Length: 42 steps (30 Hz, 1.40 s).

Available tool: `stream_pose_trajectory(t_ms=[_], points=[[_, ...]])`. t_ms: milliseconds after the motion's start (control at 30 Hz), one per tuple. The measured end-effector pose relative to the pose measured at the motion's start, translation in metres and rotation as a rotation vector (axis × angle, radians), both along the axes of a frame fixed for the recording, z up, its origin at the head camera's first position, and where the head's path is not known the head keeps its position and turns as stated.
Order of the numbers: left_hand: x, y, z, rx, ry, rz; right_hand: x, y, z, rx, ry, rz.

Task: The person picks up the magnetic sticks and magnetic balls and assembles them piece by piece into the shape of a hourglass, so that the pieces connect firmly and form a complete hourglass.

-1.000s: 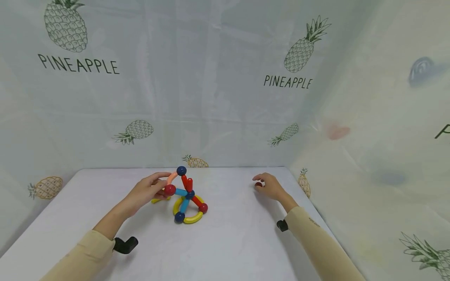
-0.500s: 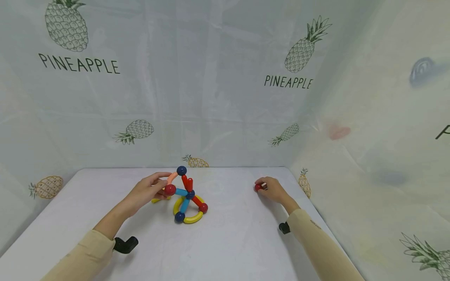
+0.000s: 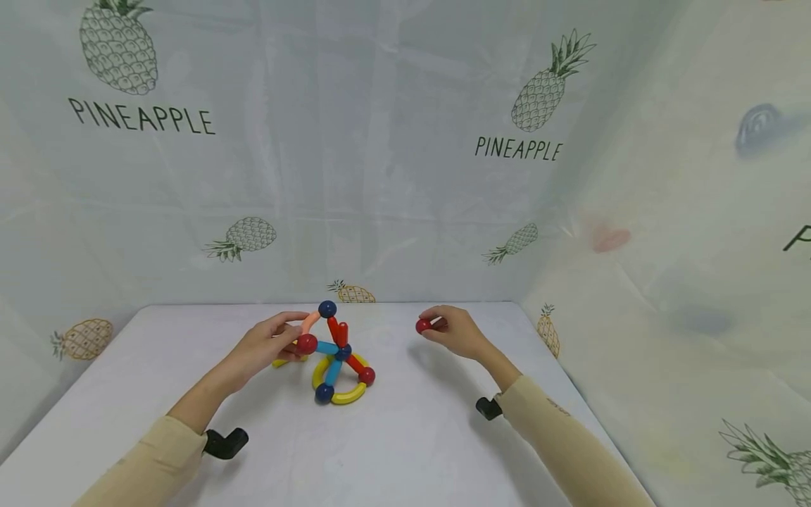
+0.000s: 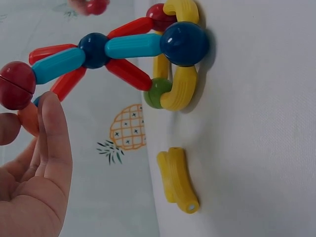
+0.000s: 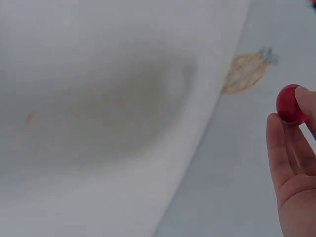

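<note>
A structure of magnetic rods and balls stands on the table, its ring of curved yellow rods (image 3: 348,396) at the bottom and a dark blue ball (image 3: 327,309) on top. At its left side, my left hand (image 3: 266,345) pinches a curved orange rod (image 4: 28,121) beside a red ball (image 4: 17,85). Light blue rods (image 4: 133,46) and red rods (image 4: 129,74) meet at a blue hub ball (image 4: 94,50). A green ball (image 4: 158,93) sits in the base ring. Off to the right, my right hand (image 3: 457,332) holds a loose red ball (image 5: 290,104) between thumb and fingers, above the table.
Two curved yellow rods (image 4: 177,180) lie together on the white table (image 3: 393,436), left of the structure. Behind the table hangs a pale curtain (image 3: 380,176) with pineapple prints. A black wrist camera (image 3: 227,443) sits under the left sleeve.
My right hand has closed its fingers on the red ball, lifted it off the table and carried it left toward the structure. The left hand and the structure stay in place.
</note>
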<state>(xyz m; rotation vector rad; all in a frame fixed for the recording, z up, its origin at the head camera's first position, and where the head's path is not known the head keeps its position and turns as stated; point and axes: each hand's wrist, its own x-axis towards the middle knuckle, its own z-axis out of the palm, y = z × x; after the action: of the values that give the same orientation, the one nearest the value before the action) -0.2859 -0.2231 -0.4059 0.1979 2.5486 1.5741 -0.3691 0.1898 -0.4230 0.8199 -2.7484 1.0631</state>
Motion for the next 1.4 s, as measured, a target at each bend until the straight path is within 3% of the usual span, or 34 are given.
stream_pose_trajectory(t_ms=[233, 500, 867, 1400], points=[[0.001, 0.005, 0.001, 0.015, 0.0, -0.009, 0.023, -0.052, 0.031, -0.072, 0.046, 0.146], [0.002, 0.01, 0.002, 0.035, -0.004, -0.009, 0.035, -0.086, 0.049, -0.087, 0.098, 0.227], [0.003, 0.015, 0.002, 0.068, -0.009, -0.021, 0.041, -0.105, 0.055, -0.104, 0.093, 0.262], [0.0, 0.018, 0.0, 0.062, 0.017, -0.04, 0.04, -0.11, 0.053, -0.091, 0.085, 0.266]])
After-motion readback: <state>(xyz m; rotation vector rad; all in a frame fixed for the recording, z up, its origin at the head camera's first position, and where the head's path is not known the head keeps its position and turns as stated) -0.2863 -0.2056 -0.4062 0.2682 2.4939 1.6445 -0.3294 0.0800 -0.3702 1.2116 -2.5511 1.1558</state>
